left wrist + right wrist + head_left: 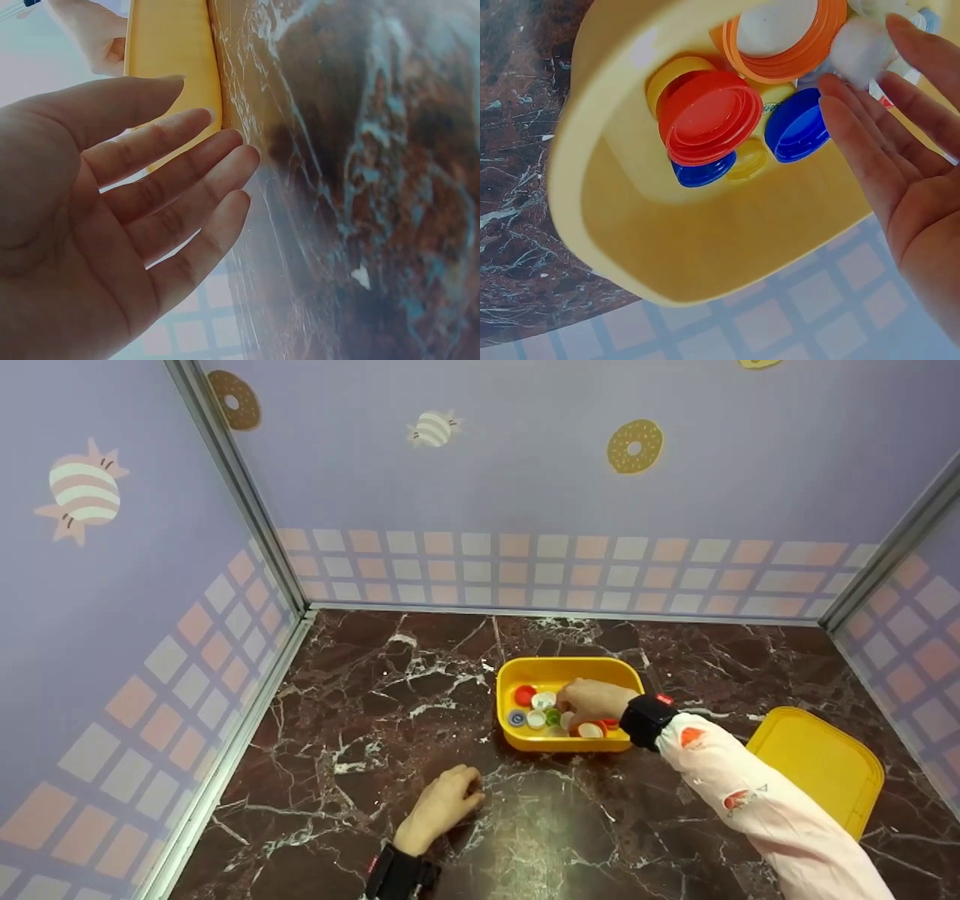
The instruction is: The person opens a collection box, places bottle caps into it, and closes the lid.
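Note:
In the head view a yellow box (562,745) holds several plastic bottle caps. My right hand (596,699) reaches down into it over its right wall. The right wrist view shows the fingertips of the right hand (922,142) around a small white bottle cap (857,51), pinching it. Beside them lie a large orange cap (838,30), a red cap (705,120) and a blue cap (795,131). My left hand (442,802) is in front of the box to the left, holding nothing. Its fingers are loosely bent and spread in the left wrist view.
A yellow lid (817,765) lies on the dark marbled tabletop (375,697) at the right, partly behind the right sleeve (750,795). Patterned purple panels (525,495) stand at the back and both sides.

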The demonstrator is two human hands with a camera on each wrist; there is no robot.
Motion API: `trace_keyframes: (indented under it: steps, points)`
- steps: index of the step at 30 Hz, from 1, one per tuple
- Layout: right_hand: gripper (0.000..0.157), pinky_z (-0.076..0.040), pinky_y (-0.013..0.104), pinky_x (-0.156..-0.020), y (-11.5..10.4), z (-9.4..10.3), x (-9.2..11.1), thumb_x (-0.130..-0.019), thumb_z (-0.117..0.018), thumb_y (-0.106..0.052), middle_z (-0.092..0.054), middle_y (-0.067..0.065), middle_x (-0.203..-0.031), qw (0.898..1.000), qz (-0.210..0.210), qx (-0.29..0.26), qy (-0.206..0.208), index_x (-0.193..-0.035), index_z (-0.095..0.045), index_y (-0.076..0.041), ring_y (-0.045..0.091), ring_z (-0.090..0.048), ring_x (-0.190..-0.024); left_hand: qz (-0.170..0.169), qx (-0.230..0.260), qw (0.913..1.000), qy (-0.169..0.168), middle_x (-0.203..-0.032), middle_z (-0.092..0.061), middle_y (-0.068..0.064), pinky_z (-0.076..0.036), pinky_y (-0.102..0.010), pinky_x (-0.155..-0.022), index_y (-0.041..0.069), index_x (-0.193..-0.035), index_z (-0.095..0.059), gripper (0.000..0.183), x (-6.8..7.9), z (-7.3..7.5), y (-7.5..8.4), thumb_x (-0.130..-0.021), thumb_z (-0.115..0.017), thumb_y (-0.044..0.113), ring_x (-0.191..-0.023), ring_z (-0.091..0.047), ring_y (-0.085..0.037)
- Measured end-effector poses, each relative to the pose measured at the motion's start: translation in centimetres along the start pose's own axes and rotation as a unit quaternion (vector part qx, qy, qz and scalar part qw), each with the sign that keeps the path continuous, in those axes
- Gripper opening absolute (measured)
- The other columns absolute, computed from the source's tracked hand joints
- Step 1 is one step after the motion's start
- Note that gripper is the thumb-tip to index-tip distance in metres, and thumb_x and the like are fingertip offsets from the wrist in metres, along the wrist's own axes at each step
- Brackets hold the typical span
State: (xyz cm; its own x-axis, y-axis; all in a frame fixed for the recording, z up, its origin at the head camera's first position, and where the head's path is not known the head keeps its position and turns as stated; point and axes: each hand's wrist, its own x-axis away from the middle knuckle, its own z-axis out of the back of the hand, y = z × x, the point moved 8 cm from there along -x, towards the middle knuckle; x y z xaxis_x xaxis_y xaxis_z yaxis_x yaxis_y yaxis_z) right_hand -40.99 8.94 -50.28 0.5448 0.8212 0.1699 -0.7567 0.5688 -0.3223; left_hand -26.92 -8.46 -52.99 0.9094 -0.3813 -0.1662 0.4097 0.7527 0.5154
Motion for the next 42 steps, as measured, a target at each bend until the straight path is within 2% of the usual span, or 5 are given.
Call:
trace_keyframes:
  steps: [11, 15, 20, 29, 42]
  points:
    - [0.027, -0.044, 0.033, -0.063, 1.0, 3.5, 1.5, -0.074, -0.075, -0.017, -0.061, 0.009, -0.077, 0.998, -0.029, 0.026, 0.046, -0.091, -0.065, 0.002, 0.017, -0.051, -0.064, -0.009, -0.002, 1.0, -0.002, -0.074, -0.048, 0.001, -0.041, -0.027, -0.055, 0.008, -0.083, -0.058, 0.011, -0.1, -0.2, 0.1, -0.08, -0.068, 0.009, -0.064, -0.049, -0.011]
    - [0.023, -0.045, 0.032, -0.06, 1.4, 5.3, 2.5, -0.074, -0.075, -0.015, -0.059, 0.006, -0.074, 0.996, -0.021, 0.04, 0.08, -0.087, -0.064, 0.0, 0.017, -0.051, -0.062, -0.028, -0.001, 0.9995, 0.015, -0.073, -0.047, 0.001, -0.04, -0.026, -0.053, 0.006, -0.083, -0.057, 0.012, 0.0, 0.3, 0.6, -0.079, -0.069, 0.009, -0.062, -0.048, -0.011]
    - [0.018, -0.047, 0.031, -0.061, 2.1, 7.0, 3.9, -0.074, -0.075, -0.01, -0.061, 0.007, -0.076, 0.992, -0.009, 0.043, 0.119, -0.085, -0.064, -0.002, 0.017, -0.055, -0.065, -0.022, 0.005, 0.9997, 0.0, -0.074, -0.046, 0.003, -0.04, -0.026, -0.053, 0.007, -0.084, -0.058, 0.011, -0.2, 0.0, 0.5, -0.08, -0.068, 0.009, -0.063, -0.048, -0.01]
    - [0.012, -0.047, 0.032, -0.058, 4.7, 10.1, 7.3, -0.076, -0.073, -0.009, -0.061, 0.002, -0.073, 0.982, -0.052, 0.023, 0.182, -0.082, -0.065, -0.004, 0.014, -0.056, -0.062, -0.014, -0.002, 0.9999, -0.009, -0.075, -0.049, 0.002, -0.041, -0.026, -0.055, 0.008, -0.085, -0.059, 0.011, -0.3, -0.4, 0.4, -0.079, -0.069, 0.01, -0.065, -0.049, -0.011]
    - [0.012, -0.047, 0.036, -0.059, 9.3, 10.9, 13.3, -0.073, -0.073, -0.001, -0.06, 0.007, -0.073, 0.972, -0.079, 0.016, 0.22, -0.079, -0.063, -0.002, 0.02, -0.056, -0.064, -0.005, 0.006, 0.9999, -0.014, -0.075, -0.048, 0.002, -0.04, -0.026, -0.055, 0.008, -0.085, -0.059, 0.01, -0.4, -0.3, 0.5, -0.081, -0.067, 0.011, -0.064, -0.049, -0.01]
